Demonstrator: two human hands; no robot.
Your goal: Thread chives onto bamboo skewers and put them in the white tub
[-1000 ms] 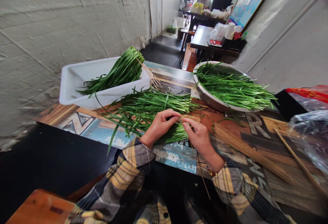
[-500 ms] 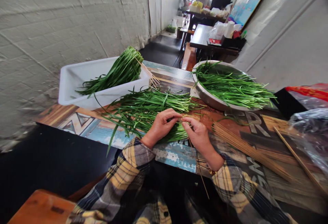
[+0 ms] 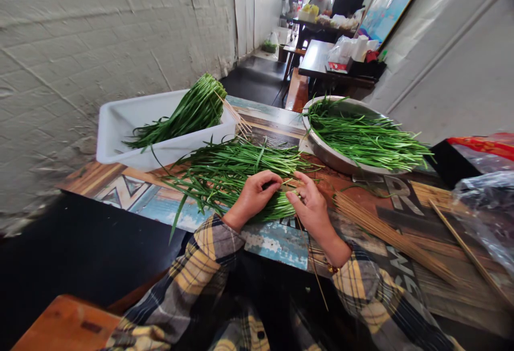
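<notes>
At the left, a white tray (image 3: 128, 161) stands on the table (image 3: 277, 246), and a thick bundle of green leaves (image 3: 188, 107) lies in it, tilted, with its cut ends raised to the right. Several light sticks (image 3: 236, 115) come out beside these ends, over the rim of the tray. To the right and nearer is a loose pile of green stems (image 3: 241, 158); its long axis goes from left to right, leaf tips to the left and paler ends to the right.

The left hand (image 3: 254, 196) is over the near part of this pile, thumb and forefinger brought together; they seem to pinch a pale stem (image 3: 287, 181), which points to the right, into the gap between the two hands. From under this gap a thin stick (image 3: 318, 276) slants down toward the wearer and a little right. It lies nearer to the right hand (image 3: 315, 213), just to the left of its wrist. That hand has its thumb and forefinger apart; I cannot tell whether its other fingers hold the stick.

Farther right, a metal bowl (image 3: 321, 144) holds more stems, and a sheaf of thin brown sticks (image 3: 385, 233) lies in front of it.
</notes>
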